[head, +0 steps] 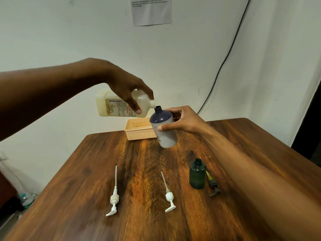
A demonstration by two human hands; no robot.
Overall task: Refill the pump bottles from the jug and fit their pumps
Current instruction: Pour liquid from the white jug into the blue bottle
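Note:
My left hand grips a cream jug tipped on its side, its white spout touching the open neck of a dark blue bottle. My right hand holds that bottle in the air, tilted toward the jug, above the far part of the wooden table. A small dark green bottle stands open and upright near my right forearm. Two white pumps lie flat on the table, one at the left and one in the middle. A dark pump with a yellow tube lies beside the green bottle.
A peach plastic basket sits at the table's far edge, behind the held bottle. A black cable runs down the white wall. A paper sheet is stuck high on the wall. A water bottle stands on the floor at left.

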